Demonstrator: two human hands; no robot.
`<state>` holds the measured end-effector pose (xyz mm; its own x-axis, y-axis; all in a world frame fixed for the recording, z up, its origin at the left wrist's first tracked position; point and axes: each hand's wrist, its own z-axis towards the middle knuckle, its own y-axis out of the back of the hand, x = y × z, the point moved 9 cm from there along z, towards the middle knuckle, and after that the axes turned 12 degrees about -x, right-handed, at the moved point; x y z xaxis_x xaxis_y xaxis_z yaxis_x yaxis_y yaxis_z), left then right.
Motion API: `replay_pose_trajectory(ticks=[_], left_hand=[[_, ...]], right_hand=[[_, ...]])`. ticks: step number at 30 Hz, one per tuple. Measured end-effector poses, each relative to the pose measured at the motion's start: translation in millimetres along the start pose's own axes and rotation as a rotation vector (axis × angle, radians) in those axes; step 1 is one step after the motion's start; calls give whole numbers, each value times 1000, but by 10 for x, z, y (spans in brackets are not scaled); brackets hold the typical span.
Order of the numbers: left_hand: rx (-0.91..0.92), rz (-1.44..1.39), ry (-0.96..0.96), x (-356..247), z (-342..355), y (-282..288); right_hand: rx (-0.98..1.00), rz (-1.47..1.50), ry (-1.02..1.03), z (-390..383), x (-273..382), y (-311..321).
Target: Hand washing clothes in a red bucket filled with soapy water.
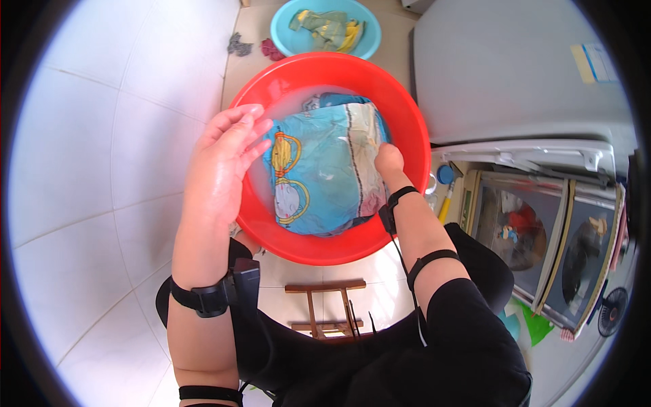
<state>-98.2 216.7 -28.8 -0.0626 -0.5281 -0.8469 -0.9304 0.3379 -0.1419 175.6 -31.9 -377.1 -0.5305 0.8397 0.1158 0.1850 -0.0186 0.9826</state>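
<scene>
A red basin (325,252) stands in front of me with cloudy water (285,103) in it. A wet blue cloth (322,169) with cartoon figures and a pale printed band lies bunched in the water. My right hand (388,160) is closed at the cloth's right edge, gripping the pale band; its fingertips are hidden. Over the left rim my left hand (227,152) is raised, wet, its fingers spread and holding nothing. Its fingertips are close to the cloth's left edge; whether they touch it I cannot tell.
Beyond the red basin stands a light blue basin (279,32) holding green and yellow cloths (329,30). Small grey (239,45) and dark red cloths (272,50) lie on the floor. White tiled wall (81,149) is left; a twin-tub washing machine (522,224) right; a wooden stool (325,287) below.
</scene>
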Motion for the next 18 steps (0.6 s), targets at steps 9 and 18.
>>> replay_pose_trajectory(ticks=[9, 18], left_hand=[[46, -6, -12, 104, -351, -262], [114, 16, -14, 228, -526, -735]], right_hand=[[-449, 962, -846, -850, -2039, 1085], [132, 715, -930, -1230, -3306, 260]])
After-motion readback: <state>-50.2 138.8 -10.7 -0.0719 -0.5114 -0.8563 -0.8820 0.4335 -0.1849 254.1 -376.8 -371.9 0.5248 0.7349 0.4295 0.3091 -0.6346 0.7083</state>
